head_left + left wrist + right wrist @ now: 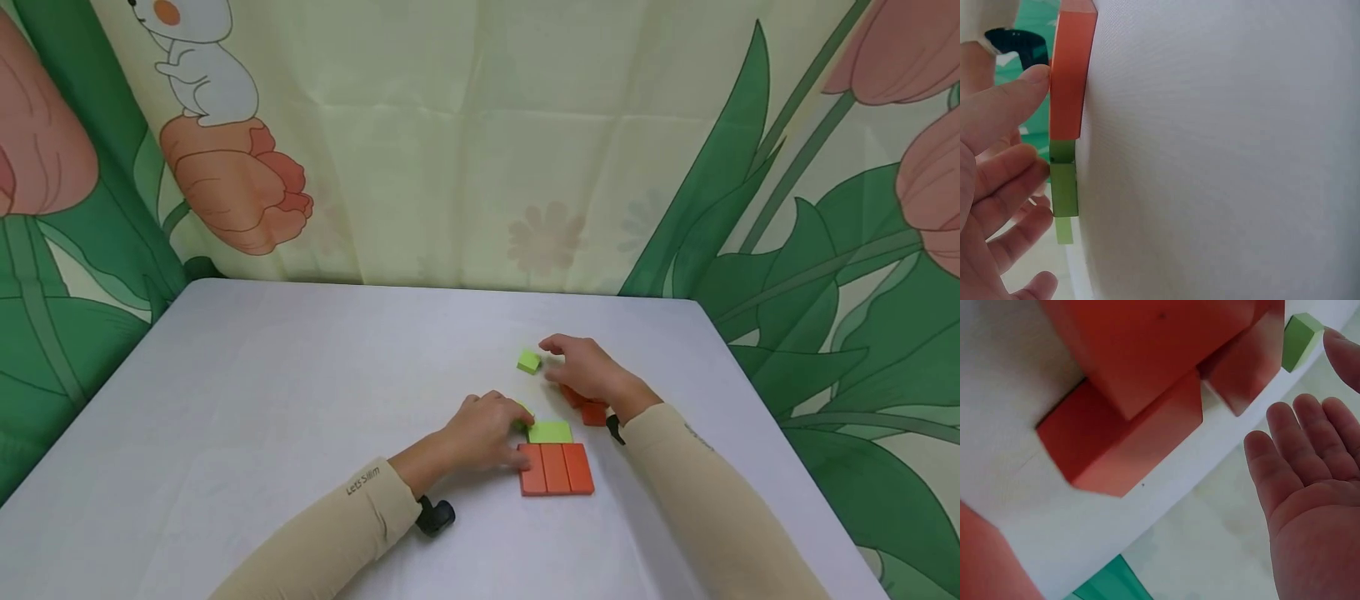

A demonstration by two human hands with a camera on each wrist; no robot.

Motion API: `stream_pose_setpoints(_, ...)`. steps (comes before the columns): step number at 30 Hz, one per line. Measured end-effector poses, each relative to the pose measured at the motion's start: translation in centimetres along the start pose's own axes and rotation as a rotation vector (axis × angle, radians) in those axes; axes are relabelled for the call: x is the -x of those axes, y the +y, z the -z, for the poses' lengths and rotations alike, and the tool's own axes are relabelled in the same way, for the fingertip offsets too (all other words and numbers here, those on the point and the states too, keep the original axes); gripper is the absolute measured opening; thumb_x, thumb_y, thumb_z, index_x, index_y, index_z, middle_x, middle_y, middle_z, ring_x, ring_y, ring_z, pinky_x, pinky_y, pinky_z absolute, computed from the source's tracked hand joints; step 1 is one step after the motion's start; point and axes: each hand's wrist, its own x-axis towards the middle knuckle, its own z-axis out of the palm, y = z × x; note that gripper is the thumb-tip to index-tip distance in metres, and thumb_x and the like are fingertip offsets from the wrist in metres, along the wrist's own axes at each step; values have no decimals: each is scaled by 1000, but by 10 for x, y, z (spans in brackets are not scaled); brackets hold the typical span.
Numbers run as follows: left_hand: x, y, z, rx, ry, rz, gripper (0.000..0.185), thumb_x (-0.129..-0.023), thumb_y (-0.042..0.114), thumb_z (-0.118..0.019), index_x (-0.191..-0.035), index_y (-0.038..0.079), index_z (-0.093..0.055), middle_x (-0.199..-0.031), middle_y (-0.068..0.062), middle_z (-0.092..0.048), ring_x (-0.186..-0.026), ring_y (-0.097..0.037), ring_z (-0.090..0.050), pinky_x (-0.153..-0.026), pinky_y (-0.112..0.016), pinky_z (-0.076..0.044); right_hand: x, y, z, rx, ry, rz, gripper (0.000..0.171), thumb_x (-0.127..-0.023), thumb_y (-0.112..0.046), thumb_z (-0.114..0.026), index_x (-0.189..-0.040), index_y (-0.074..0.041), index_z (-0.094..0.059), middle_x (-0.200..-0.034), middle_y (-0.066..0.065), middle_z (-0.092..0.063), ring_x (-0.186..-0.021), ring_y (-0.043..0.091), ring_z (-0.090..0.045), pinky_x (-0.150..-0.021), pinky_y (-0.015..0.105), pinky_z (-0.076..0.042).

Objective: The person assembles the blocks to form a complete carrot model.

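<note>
Block [1064, 190] partly hidden, left fingers [1017, 189] perhaps touching

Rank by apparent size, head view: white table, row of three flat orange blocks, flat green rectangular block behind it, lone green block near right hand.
1. White table
2. Orange row
3. Flat green block
4. Lone green block

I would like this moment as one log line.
left hand: at orange row; right hand: beside lone green block; orange row: three blocks
</note>
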Motion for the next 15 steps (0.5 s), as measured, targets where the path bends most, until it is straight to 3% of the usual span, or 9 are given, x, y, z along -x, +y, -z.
stream_pose_setpoints(9,1,-1,0,-6,13,-12,51,-80,45,-83,-123,20,-71,-120,12,-66,-117,-16,-52,-89,-36,-41,-14,-10,-9,31,-3,12,52,-93,-7,-61,-143,-6,-51,-138,17,-57,-128,34,-51,-104,49,-42)
stream_pose_setpoints(15,1,-2,-1,-13,18,-16,51,-80,45,-83,-123,20,-71,-119,12,-66,-116,-16,-53,-88,-36,-41,-20,-12,-14,102,-3,51,49,-93,-9,-67,-140,-5,-54,-129,16,-63,-114,29,-59,-97,43,-47)
